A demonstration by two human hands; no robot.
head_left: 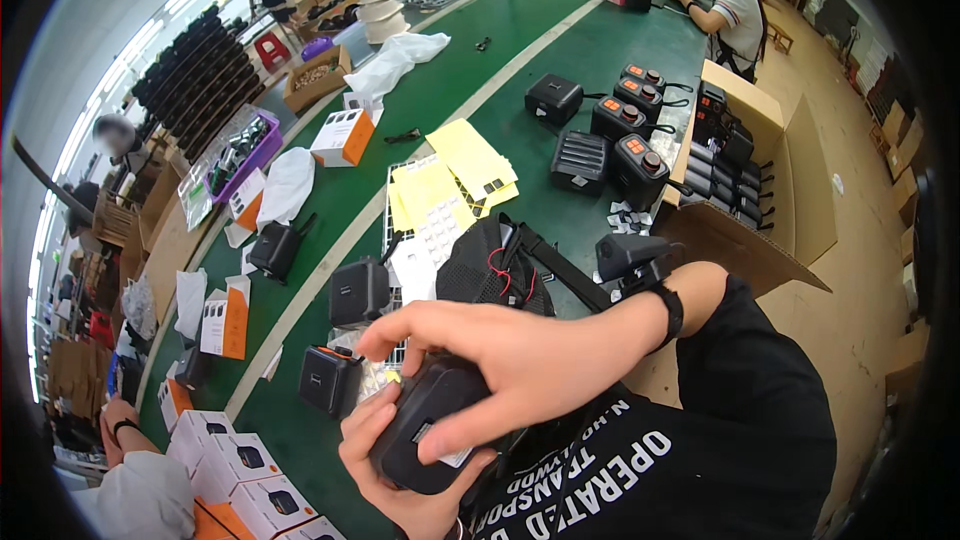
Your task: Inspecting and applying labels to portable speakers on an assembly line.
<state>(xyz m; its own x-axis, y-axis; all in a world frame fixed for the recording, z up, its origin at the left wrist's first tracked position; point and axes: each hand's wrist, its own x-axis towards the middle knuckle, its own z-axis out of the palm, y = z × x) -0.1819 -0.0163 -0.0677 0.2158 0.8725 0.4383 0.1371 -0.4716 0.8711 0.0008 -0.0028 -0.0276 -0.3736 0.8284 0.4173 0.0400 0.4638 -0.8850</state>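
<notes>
My left hand (405, 500) is wrapped round the near side of a black box-shaped device (415, 435) with rounded corners, held low in front of my body. Across its top lies my right hand (510, 350), thumb pressed beside a small pale label on the face and fingers curled over the far edge. What those fingertips touch is partly hidden. Two similar black devices, an upper one (360, 293) and a lower one (330, 380), stand just left of my hands. Beyond my right wrist are a black mesh bag (490, 265) with red cord and sheets of white labels (440, 230).
Yellow sheets (470, 160) lie on the green table (470, 70). Several black devices with orange buttons (620, 120) stand ahead right, beside an open carton (810, 170) of more. White-and-orange boxes (240, 465) fill the near left, next to another person's arm (150, 490).
</notes>
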